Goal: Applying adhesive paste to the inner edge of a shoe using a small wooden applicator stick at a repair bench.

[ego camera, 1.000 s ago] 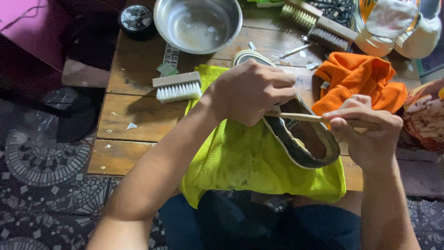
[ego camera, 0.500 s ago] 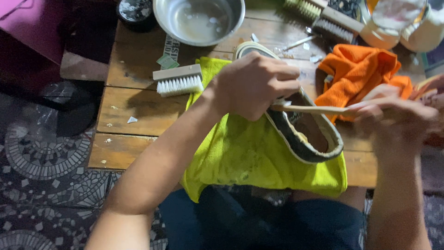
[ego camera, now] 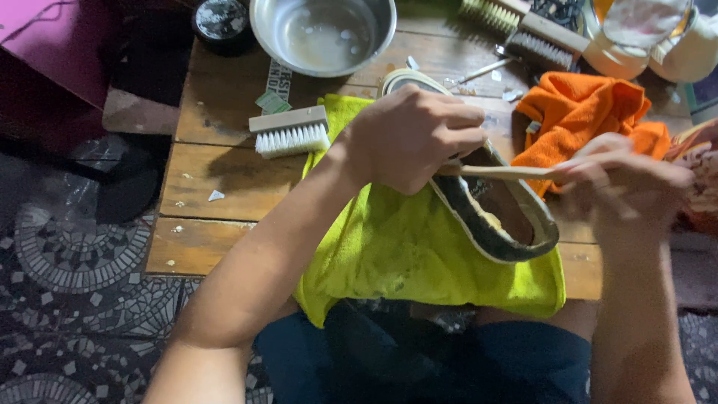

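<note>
At the near edge of the wooden table, we hold a dark shoe sole-up over a yellow-green cloth that hangs off the edge onto our lap. Our left hand is clamped over the shoe's toe end, fingers wrapped around it. Our right hand, blurred, appears closed on the end of a thin wooden stick that lies across the shoe and reaches under the left hand's fingers; what its tip carries we cannot tell. A white-bristled brush lies just left of the cloth, with bare planks in front of it toward the near left corner. A metal bowl sits at the far edge, a dark round tin beside it. An orange cloth crowds the right side, just behind the right hand, with two more brushes at the far right.
</note>
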